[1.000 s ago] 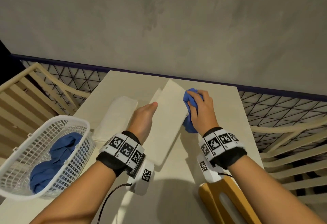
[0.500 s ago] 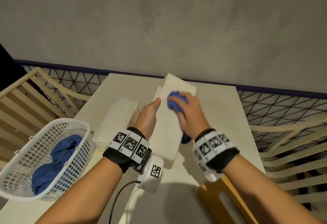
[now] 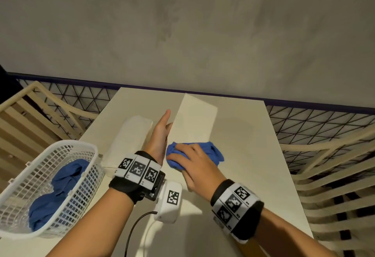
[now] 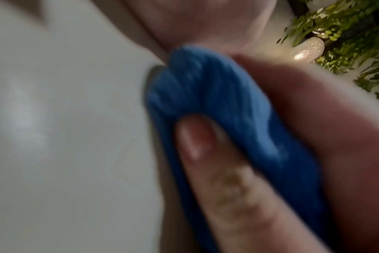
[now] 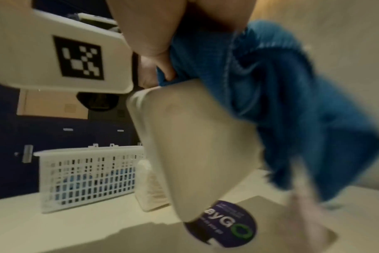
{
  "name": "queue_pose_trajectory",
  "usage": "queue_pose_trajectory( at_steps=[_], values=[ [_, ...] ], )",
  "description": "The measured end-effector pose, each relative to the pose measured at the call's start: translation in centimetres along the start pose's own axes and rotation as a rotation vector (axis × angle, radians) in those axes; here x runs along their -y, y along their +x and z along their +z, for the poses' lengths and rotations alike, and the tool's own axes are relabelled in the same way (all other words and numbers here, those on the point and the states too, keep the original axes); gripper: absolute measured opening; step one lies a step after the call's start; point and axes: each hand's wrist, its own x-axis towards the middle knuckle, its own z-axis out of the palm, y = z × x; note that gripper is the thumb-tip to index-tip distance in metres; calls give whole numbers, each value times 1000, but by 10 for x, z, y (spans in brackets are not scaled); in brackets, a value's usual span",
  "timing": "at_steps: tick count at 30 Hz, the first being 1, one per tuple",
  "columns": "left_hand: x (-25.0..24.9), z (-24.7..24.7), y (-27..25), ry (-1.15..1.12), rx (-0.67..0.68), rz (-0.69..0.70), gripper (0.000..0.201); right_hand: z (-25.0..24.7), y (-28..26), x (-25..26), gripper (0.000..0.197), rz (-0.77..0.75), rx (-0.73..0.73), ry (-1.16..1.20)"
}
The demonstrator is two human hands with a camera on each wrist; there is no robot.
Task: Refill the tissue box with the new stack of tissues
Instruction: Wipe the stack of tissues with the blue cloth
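We see a smooth, matt cream tissue box (image 3: pixel 194 126) with a glossy round sticker (image 5: pixel 221 224), and a soft, ribbed blue cloth (image 3: pixel 194 155) pressed on it. Beside it lies a new stack of tissues (image 3: pixel 129 137) in crinkly wrap. At the surface's (image 3: pixel 253 155) left edge stands a white plastic lattice basket (image 3: pixel 60 175); the surface itself looks smooth and matt.

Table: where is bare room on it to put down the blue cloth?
The table shows bare top to the right of the tissue box, and at the far left corner behind the tissue stack. Around the basket and both hands it is crowded.
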Motion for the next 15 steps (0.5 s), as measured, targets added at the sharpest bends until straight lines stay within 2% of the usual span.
queue_pose_trajectory(
  at_steps=[2, 3, 4, 7, 9, 11, 13, 15],
  values=[
    [-2, 3, -6, 52, -18, 26, 47, -5, 2, -17, 32, 53, -60, 72],
    [-5, 5, -10, 71, -17, 20, 44, -8, 5, -28, 29, 142, -127, 141],
    [-6, 7, -10, 86, -13, 26, 46, -13, 9, -38, 28, 286, -187, 224],
    [-3, 7, -10, 176, -28, 67, 60, -32, 19, -67, 25, 719, -225, 511],
    [2, 5, -10, 228, -21, 64, 66, -36, 19, -86, 26, 950, -276, 704],
    [5, 4, -11, 242, 44, 77, 66, -37, 17, -98, 30, 1145, -347, 957],
    [3, 7, -14, 279, 106, 67, 62, -37, 14, -100, 30, 1251, -393, 1150],
    [0, 10, -11, 265, 178, 25, 59, -39, 11, -91, 29, 1252, -365, 1198]
  ],
)
